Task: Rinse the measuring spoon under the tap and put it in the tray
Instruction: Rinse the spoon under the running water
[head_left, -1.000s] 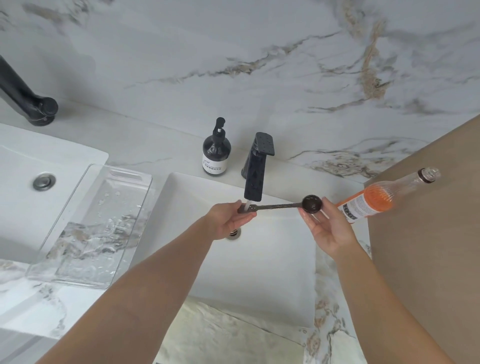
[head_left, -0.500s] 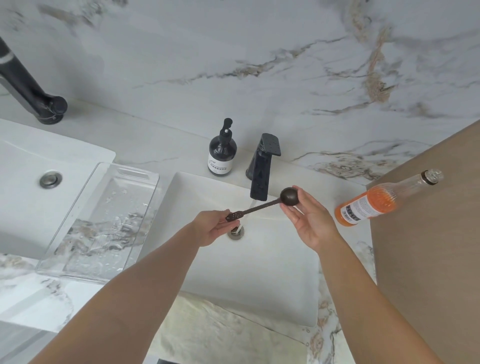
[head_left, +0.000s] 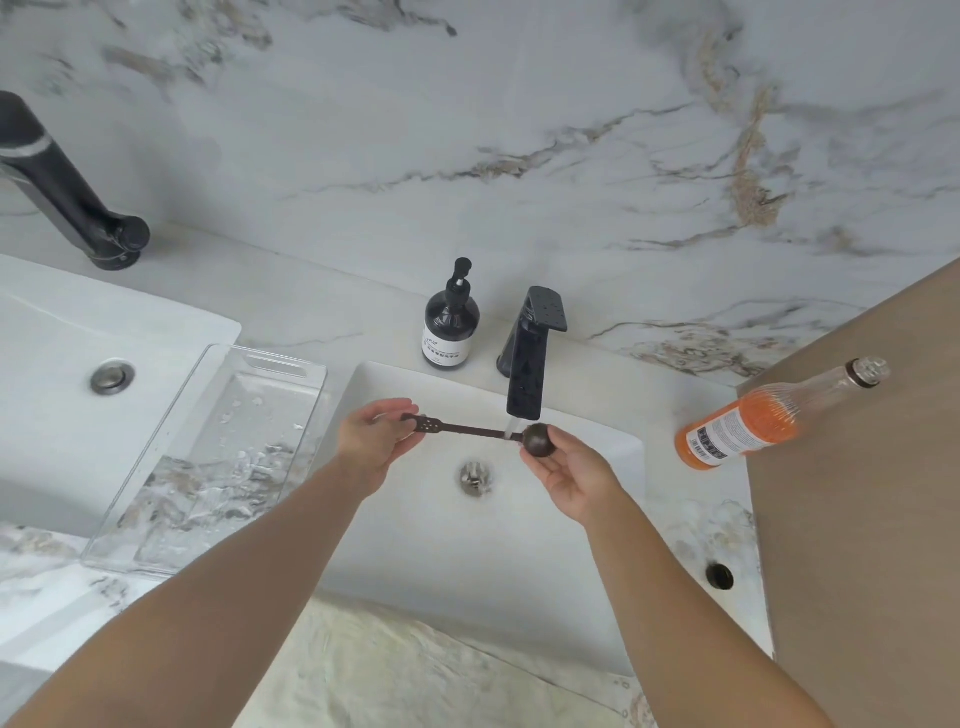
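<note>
A dark measuring spoon (head_left: 467, 429) is held level over the white sink (head_left: 426, 561). My left hand (head_left: 371, 444) pinches the flat end of its handle. My right hand (head_left: 566, 475) cups the round bowl of the spoon from below, with the bowl's back facing up. Water runs from the black tap (head_left: 527, 364) onto the handle right next to the bowl. The clear plastic tray (head_left: 156, 525) lies to the left of the sink, wet inside and holding nothing.
A dark soap pump bottle (head_left: 449, 327) stands behind the sink, left of the tap. An orange-filled glass bottle (head_left: 748, 426) lies at the right by a tan panel (head_left: 862, 519). A second sink (head_left: 47, 441) and black faucet (head_left: 62, 192) are at far left.
Both hands moved the spoon left and lower, bringing its bowl end under the running water. The bowl has been turned so its back faces up.
</note>
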